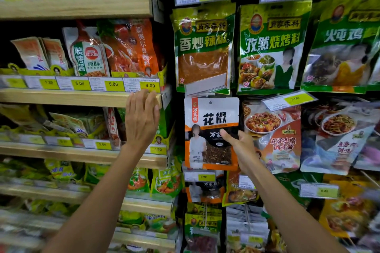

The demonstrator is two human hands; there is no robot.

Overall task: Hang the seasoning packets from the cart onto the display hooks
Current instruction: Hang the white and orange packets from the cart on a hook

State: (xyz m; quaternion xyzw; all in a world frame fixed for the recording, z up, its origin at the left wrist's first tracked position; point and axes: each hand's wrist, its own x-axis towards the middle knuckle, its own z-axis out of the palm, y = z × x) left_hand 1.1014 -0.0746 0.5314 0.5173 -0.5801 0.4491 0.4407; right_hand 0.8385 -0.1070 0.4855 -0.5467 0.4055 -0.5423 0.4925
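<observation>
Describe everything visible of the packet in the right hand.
The packet is a glossy pouch: white top, black characters, orange trim, clear window showing brown spice, round hole at top centre. It is upright, facing the camera; the right hand pinches its right edge, thumb in front. Whether it already hangs, I cannot tell.

Wooden shelves point(78, 9) fill the left side, each front edge lined with yellow-green price tags point(150, 85) reading 5.00, 4.00 and the like. An orange marinade pouch point(131, 47) stands upright on the second shelf, just beside a red-and-white sauce pouch point(88, 55) — lower shelves hold blurred green bags point(166, 183).
</observation>
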